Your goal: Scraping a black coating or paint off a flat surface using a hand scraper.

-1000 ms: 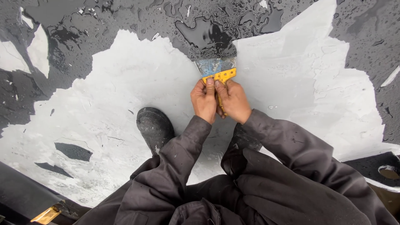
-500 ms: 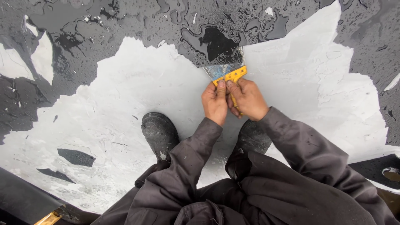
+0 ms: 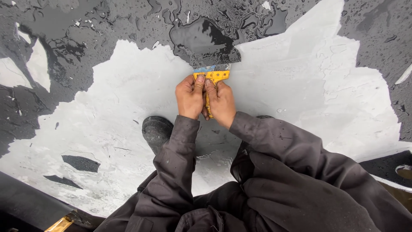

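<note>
Both hands have slid a little to the left since half a second ago, and the scraper's yellow head now sits square rather than tilted, its blade edge met with the dark flap of coating above it; nearest the camera, dark grey sleeves and the folds of a work jacket fill the lower frame, both arms stretched forward and close together; at the bottom left corner a dark ledge with a small yellow piece shows, too little of it to tell what it is; a black boot toe stands on the pale surface just left of the left sleeve; beyond the cuffs the left hand and the right hand sit side by side, touching, both wrapped tight around the handle of the scraper, thumbs laid up along its yellow head; the handle itself is mostly hidden in the fists; the scraper lies low against the pale grey scraped floor, pointing away from the person; its metal blade touches the lower edge of a lifted sheet of wet dark coating; farther off, the dark coating, beaded with water drops, spreads across the top and both sides, ragged along its border with the pale area; small dark patches remain on the pale area at the lower left.
</note>
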